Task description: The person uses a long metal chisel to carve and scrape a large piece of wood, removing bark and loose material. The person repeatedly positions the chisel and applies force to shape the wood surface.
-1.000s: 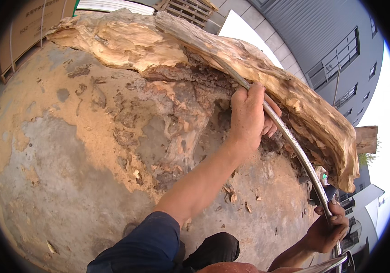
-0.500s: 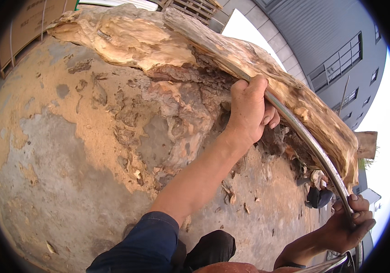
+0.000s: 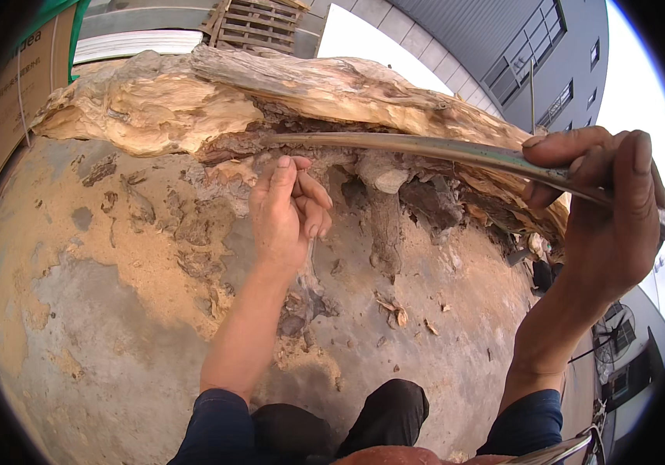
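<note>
A long metal pry bar (image 3: pixel 414 145) crosses in front of a large stripped log (image 3: pixel 324 81), its narrow far end at the dark bark in the log's hollow. My right hand (image 3: pixel 608 186), raised at the right, is closed around the bar's near part. My left hand (image 3: pixel 290 205) is just below the bar's far end, off it, with thumb up and fingers loosely curled around nothing. Rough bark (image 3: pixel 231 145) clings to the log's underside. A knotty stub (image 3: pixel 383 174) juts from the log beneath the bar.
Sawdust (image 3: pixel 154 263) and bark chips (image 3: pixel 398 314) cover parts of the concrete floor (image 3: pixel 107 325). A large cardboard box (image 3: pixel 34 85) stands at the left. Behind the log are a wooden pallet (image 3: pixel 259 27) and a white panel (image 3: pixel 363 43). Another person (image 3: pixel 542 271) is partly visible beyond the log's right end.
My left hand has let go of the bar and moved left. My right hand has risen with the bar, which now lies flatter across the view. The view has turned somewhat.
</note>
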### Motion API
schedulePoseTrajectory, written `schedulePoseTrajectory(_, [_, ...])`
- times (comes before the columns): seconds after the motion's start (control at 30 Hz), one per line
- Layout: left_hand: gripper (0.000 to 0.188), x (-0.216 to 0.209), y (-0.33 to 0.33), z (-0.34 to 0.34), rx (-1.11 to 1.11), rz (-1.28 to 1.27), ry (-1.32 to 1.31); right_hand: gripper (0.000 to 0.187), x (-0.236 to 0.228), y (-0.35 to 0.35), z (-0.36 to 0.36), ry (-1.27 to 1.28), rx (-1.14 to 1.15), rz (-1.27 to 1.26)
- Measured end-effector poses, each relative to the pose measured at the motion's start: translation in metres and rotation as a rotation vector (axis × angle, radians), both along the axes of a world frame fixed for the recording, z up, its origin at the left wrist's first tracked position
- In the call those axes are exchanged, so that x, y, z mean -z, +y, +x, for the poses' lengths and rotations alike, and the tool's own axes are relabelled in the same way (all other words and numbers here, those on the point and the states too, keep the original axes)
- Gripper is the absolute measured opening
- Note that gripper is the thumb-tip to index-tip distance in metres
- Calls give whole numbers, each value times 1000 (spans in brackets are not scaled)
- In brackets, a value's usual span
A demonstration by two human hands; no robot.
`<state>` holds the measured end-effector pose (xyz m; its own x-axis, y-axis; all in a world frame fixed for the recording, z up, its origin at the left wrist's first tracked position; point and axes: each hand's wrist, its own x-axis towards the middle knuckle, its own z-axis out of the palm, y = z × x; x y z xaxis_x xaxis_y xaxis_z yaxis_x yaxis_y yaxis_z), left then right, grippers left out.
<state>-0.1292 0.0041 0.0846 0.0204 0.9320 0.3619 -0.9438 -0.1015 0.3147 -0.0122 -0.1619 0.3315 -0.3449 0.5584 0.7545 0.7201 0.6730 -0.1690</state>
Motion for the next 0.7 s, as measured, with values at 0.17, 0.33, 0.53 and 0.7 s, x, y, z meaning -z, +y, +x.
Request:
schedulePoseTrajectory(0.17, [19,50,5,-21,-365,-32,313,51,38,-30,46,147,-89,75])
schedulePoseTrajectory(0.33, [35,46,72,-46,-778,-27,713,48,54,-53,71,311,-37,49])
schedulePoseTrajectory(0.53, [83,25,139,-20,-972,20,1323,55,80,-71,96,320,236,35])
schedulePoseTrajectory(0.7, [69,33,151,-21,-1168,-23,1346,54,124,-87,135,379,453,-138])
